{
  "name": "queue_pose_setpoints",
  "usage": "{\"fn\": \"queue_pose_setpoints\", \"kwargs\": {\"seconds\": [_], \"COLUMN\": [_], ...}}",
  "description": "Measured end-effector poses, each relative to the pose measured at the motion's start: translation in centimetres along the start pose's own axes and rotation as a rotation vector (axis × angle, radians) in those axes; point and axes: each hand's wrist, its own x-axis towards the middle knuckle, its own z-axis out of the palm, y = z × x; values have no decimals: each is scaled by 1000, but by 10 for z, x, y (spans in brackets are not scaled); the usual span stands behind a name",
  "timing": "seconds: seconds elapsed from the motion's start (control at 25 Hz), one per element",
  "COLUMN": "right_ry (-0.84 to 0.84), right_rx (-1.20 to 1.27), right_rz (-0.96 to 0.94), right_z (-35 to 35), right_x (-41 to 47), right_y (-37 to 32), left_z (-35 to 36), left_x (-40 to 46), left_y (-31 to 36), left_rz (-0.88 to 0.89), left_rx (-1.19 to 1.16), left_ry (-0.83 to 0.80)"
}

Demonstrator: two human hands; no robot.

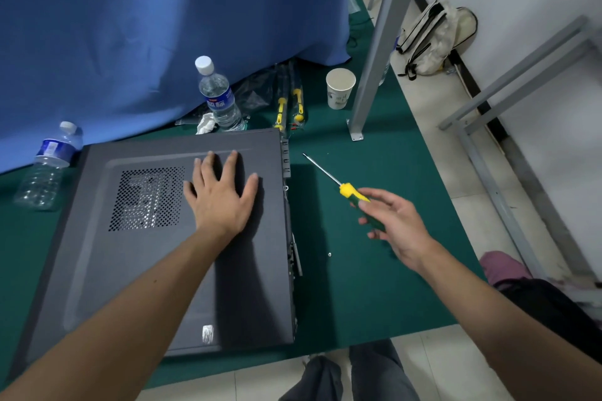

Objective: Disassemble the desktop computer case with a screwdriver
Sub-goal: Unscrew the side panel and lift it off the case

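We see the computer case [182, 238] lying flat on its side on the green mat [374, 286] at lower left, its long axis running toward the upper right. Our left hand [221, 195] rests open on its side panel. Our right hand [395, 225] grips the screwdriver [338, 184], tip pointing to the upper left, just right of the case.

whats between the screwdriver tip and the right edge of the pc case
In the head view, only bare green mat lies between the screwdriver tip and the computer case edge.
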Motion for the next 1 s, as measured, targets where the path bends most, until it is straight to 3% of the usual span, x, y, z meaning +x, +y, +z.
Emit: {"fn": "queue_pose_setpoints", "kwargs": {"seconds": [0.28,1.0], "right_ry": [13,-47], "right_rx": [-91,-232], "right_rz": [-78,-50], "right_z": [14,7], "right_x": [50,80], "right_y": [-46,-68], "left_z": [13,9], "left_x": [0,0], "left_y": [-1,2], "left_rz": [-15,-30], "left_rx": [46,55], "left_ry": [107,109]}}
